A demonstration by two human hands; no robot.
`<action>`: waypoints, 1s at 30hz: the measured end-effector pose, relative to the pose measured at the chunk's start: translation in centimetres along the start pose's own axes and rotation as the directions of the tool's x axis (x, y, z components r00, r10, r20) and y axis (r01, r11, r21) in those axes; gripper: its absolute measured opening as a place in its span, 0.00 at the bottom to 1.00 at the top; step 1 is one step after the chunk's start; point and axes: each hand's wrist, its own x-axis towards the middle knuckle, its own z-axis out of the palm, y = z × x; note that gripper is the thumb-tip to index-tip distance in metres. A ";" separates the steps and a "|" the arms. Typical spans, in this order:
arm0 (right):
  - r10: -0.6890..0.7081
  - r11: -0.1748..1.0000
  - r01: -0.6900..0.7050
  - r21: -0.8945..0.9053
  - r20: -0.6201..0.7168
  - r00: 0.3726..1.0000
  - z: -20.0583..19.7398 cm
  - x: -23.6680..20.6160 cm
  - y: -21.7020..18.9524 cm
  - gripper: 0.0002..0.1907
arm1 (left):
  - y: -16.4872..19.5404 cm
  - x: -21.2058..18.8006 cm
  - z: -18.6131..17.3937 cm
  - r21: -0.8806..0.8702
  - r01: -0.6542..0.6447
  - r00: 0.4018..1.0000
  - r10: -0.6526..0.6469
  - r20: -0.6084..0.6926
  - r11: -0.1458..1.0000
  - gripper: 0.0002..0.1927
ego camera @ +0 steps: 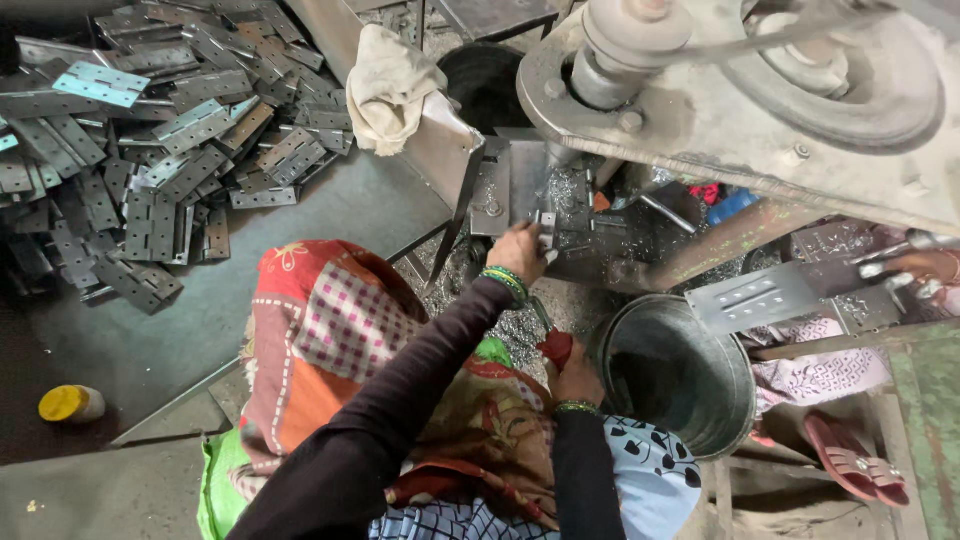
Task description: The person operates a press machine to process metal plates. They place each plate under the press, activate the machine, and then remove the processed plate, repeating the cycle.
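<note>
My left hand (520, 250) reaches forward to the machine's work bed and grips a small grey metal piece (546, 226) standing on it, under the heavy drill head (700, 90). My right hand (574, 375) is lower, near my lap, closed around a red handle (556, 347) beside the metal bucket (690, 400). Both arms wear dark sleeves and green bangles. Metal shavings (500, 330) litter the bed and the ground below.
A large pile of grey metal hinges (160, 140) lies on the floor at the left. A cloth (390, 85) hangs over a metal plate. Another person's hand (920, 275) holds a long hinge plate (770, 295) at the right. A yellow-capped jar (70, 403) stands at the lower left.
</note>
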 end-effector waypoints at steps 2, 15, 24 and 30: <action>0.026 1.000 -0.026 0.000 0.027 0.999 -0.1 -0.3 -0.1 0.39 | -1.7 -0.2 -0.3 0.047 -0.042 0.999 0.043 -0.016 0.998 0.27; 0.058 0.998 -0.055 -0.032 0.102 0.993 -1.6 -0.5 -1.6 0.38 | -0.8 -2.0 -3.5 0.344 -0.083 0.994 0.102 -0.039 0.935 0.19; -0.040 0.995 0.071 -0.075 0.354 0.934 -8.2 3.2 -2.2 0.39 | -1.4 1.5 -2.1 0.459 -0.038 0.997 0.062 -0.037 0.888 0.24; 0.002 0.975 0.052 -0.215 0.244 0.970 -13.9 2.4 -6.1 0.38 | -2.4 2.2 -1.0 0.317 -0.072 0.980 0.127 -0.155 0.946 0.29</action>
